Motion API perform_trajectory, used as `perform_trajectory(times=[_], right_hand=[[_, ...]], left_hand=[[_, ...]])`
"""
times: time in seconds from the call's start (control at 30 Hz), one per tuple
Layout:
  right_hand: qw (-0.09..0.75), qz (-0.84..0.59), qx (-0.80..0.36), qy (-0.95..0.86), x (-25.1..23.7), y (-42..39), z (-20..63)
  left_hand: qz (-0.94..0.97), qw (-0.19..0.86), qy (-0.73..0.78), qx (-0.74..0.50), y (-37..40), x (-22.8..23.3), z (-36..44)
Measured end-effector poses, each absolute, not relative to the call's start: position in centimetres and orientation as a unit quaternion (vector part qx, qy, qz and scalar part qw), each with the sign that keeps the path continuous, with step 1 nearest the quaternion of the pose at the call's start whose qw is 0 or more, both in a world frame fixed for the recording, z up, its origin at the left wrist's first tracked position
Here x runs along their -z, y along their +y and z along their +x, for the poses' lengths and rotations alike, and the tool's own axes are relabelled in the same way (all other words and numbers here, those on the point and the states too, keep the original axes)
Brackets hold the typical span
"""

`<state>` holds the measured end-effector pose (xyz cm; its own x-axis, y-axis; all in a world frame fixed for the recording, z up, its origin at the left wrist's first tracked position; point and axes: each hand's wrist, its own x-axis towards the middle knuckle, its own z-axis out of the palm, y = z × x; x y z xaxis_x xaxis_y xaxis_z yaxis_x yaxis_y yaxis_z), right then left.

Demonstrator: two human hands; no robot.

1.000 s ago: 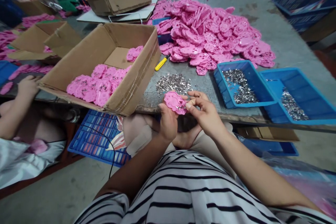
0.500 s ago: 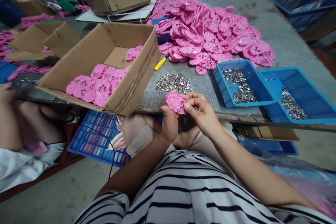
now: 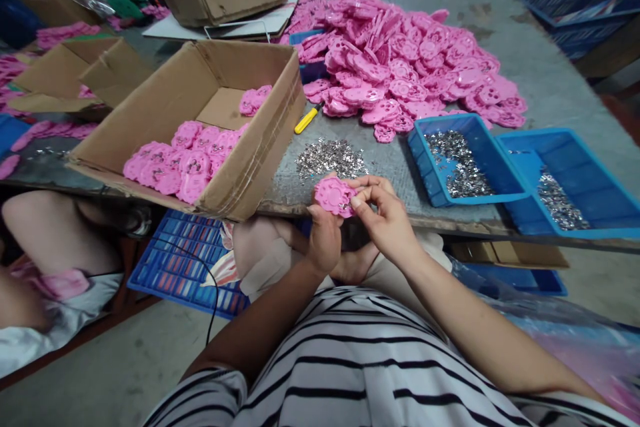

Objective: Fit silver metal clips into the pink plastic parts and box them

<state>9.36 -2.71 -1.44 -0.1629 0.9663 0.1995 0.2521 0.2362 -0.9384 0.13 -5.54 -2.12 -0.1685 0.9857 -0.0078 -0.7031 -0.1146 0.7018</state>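
A pink plastic piece with a scalloped edge is held up just over the near table edge. My left hand grips it from below and the left. At its right edge, my right hand is closed, thumb and fingertips pressed against the piece; whether a small metal part is between them I cannot make out. Just beyond lies a loose heap of small shiny metal parts. Past that rises a big pile of similar pink pieces.
On the left stands a cardboard box with pink pieces inside. A yellow-handled tool lies beside it. To the right are a smaller blue tray and a larger blue tray, both holding metal parts. Another person's leg shows at far left.
My hands and the pink piece stay almost in place. At far left, the other person's arm has moved down away from the table edge, and a pink piece shows there.
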Motion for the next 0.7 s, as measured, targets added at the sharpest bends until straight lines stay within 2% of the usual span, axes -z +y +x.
perform_trajectory(times=[0.2,0.43,0.57,0.7], right_hand=[[0.47,-0.452,-0.384,-0.653,1.1,-2.7,8.9],[0.437,-0.473,-0.432,-0.632,0.2,-2.3,10.3],[0.437,-0.527,-0.377,-0.623,0.8,0.9,11.7],[0.396,-0.6,-0.306,-0.624,2.4,4.7,10.2]], left_hand=[[0.217,0.614,0.285,-0.703,-5.7,2.0,0.1],[0.221,0.589,0.358,-0.69,-5.0,1.8,-0.8],[0.197,0.592,0.414,-0.663,-4.8,1.7,-1.5],[0.179,0.6,0.415,-0.66,-4.9,1.8,-1.4]])
